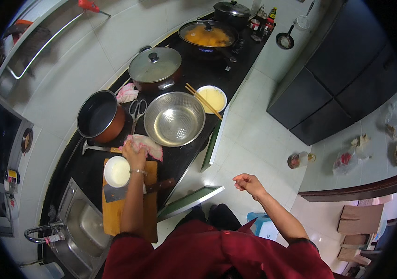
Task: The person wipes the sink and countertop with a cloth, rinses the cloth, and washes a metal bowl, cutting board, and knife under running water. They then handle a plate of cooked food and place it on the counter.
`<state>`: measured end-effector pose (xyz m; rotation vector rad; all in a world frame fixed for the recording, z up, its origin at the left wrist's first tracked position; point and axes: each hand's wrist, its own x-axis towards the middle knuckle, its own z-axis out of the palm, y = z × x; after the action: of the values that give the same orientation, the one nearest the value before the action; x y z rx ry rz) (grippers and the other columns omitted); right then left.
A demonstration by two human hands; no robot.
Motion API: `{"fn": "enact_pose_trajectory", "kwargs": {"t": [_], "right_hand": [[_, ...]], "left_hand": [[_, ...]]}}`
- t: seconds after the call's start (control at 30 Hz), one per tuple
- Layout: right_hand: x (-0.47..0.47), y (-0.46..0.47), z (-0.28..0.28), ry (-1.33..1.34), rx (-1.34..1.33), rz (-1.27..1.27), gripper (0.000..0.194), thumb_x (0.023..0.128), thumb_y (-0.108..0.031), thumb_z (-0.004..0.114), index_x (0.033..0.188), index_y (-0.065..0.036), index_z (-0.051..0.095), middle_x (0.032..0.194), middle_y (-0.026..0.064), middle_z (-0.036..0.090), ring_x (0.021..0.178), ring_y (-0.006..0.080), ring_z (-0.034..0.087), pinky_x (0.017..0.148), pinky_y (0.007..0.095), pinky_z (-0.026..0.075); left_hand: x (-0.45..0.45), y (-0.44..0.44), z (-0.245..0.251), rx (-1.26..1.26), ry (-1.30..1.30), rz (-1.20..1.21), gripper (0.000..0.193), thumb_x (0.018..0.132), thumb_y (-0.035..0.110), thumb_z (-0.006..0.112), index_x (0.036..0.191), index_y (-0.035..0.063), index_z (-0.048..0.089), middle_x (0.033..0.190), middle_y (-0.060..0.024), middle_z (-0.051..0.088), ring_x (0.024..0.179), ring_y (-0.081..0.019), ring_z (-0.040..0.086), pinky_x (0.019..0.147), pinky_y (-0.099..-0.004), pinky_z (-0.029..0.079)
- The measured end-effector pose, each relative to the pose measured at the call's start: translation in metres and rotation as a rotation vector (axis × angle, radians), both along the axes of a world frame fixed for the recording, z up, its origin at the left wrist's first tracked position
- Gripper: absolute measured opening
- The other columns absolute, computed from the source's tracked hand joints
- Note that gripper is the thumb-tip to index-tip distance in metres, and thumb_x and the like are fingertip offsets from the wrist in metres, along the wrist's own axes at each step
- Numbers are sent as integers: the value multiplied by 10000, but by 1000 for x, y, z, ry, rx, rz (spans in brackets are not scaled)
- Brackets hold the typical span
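Observation:
My left hand [135, 157] is on the near end of a pink-edged cloth [151, 145], its fingers closing on the fabric; part of the grip is hidden. Just below that wrist, a white bowl [117, 171] of pale contents stands on a wooden cutting board [112, 216]. A cleaver [114, 193] lies across the board, partly under my forearm. Beyond the cloth sits a dimpled metal basin [174, 118], with no food seen in it. My right hand [249, 185] hangs over the floor, fingers loosely curled, with nothing seen in it.
Scissors [136, 113], a brown pot [102, 117] and a wooden-handled tool [99, 148] crowd the counter. Chopsticks [203, 101] rest across a bowl of yellow liquid [212, 97]. A lidded pan [208, 34] sits over a lit burner. Cabinet doors [193, 200] stick out near my legs.

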<state>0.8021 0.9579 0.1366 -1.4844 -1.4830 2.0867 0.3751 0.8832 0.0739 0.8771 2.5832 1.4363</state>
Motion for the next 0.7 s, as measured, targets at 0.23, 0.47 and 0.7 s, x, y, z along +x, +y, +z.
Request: {"fn": "enact_pose_trajectory", "kwargs": {"t": [0.23,0.47,0.7], "right_hand": [[-65,151,1,-267,805,225,226,851,-225,534,817,-21,625,664,136,603,588,253,572,580,334,469],[-144,312,-16,-551,1226,365,220,785,-213,508,776,-44,650,762,200,621,749,358,608,666,452,488],[-134,372,-62,-89,7,322,219,869,-198,518,989,-18,556,769,111,627,624,174,630,521,277,522]], "left_hand": [[107,-14,66,354,-155,7,281,764,-12,522,1045,8,511,1004,-132,519,910,-217,515,742,-283,430],[206,26,84,182,-325,-139,135,794,-9,530,916,34,572,827,-50,577,692,-125,555,603,-235,443],[213,156,70,-127,-199,-297,110,819,121,564,875,32,596,763,-123,619,624,-215,599,573,-316,457]]}}
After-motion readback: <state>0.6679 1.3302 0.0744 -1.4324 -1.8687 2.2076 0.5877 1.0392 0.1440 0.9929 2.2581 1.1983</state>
